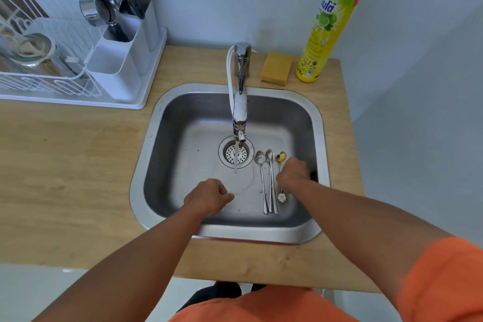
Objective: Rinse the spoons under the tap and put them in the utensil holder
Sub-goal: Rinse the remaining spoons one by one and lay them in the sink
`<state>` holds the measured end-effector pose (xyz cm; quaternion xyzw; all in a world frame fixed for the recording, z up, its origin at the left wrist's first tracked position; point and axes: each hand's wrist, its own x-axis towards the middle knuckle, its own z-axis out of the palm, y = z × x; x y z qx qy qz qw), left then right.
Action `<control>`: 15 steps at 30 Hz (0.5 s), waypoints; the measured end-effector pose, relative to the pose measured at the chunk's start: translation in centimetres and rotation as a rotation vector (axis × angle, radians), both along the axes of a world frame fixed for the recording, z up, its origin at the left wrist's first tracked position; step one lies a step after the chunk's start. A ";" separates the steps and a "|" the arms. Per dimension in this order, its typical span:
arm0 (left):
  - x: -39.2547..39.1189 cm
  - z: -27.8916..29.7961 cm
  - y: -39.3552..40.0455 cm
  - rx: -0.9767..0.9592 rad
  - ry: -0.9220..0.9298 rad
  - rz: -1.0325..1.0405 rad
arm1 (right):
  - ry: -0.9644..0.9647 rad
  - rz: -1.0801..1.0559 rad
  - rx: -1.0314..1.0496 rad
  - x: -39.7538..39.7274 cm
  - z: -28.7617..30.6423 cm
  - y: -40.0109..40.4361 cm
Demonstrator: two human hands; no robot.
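Note:
Three spoons lie side by side on the sink floor right of the drain: a silver spoon [262,180], a second silver spoon [271,178], and a gold spoon [281,158] with a flower-shaped handle end. My right hand [294,174] hovers over the gold spoon's handle, fingers curled downward; whether it grips the spoon is hidden. My left hand [207,197] is loosely closed inside the sink, holding nothing. Water runs from the tap [240,102] onto the drain [236,154]. The white utensil holder [122,60] stands at the left with cutlery in its back sections.
The steel sink [146,165] sits in a wooden counter [65,165]. A white dish rack [39,70] with dishes stands at the far left. Behind the sink are a yellow sponge [276,68] and a dish soap bottle [329,26].

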<state>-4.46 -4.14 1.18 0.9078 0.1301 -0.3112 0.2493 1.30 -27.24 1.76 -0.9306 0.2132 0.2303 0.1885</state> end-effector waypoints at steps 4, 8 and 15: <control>0.0 -0.3 1.6 0.010 0.014 0.005 | 0.007 0.072 -0.047 0.4 0.0 0.4; 0.1 -0.5 2.4 0.014 0.004 0.018 | 0.030 0.096 -0.082 0.4 -0.4 0.4; 0.3 -0.6 3.3 0.022 0.021 0.021 | 0.016 0.104 -0.098 0.0 -0.6 0.6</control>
